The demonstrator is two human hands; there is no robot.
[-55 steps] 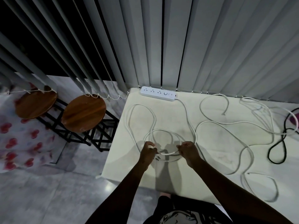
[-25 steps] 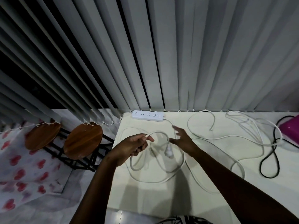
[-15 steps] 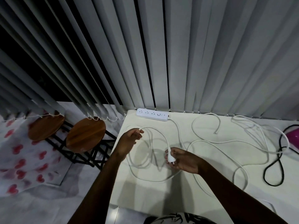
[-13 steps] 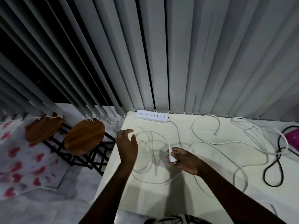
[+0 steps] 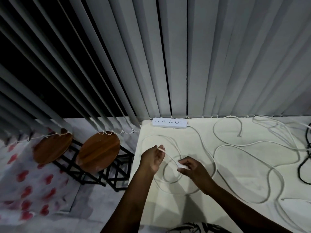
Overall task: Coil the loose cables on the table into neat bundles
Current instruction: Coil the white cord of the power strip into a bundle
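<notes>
Both hands on the white power-strip cable, plug end pinched on the right!

The left hand (image 5: 151, 158) pinches the white cable (image 5: 204, 148) between thumb and fingertips, while the right hand (image 5: 193, 170) closes its fingers around the plug (image 5: 180, 166), a short taut stretch running between the two. Below the hands, at 6 o'clock from them, loose loops of that cable lie on the cream table (image 5: 239, 167), and it snakes up toward 12 o'clock to the power strip (image 5: 169, 123) by the blinds (image 5: 185, 56). Out at 3 o'clock a long grey-white cable (image 5: 252, 145) sprawls in wide curves, with a black cable (image 5: 303, 169) at the table's right edge. Over at 9 o'clock, two round wooden stools (image 5: 97, 152) stand off the table on the floor.
</notes>
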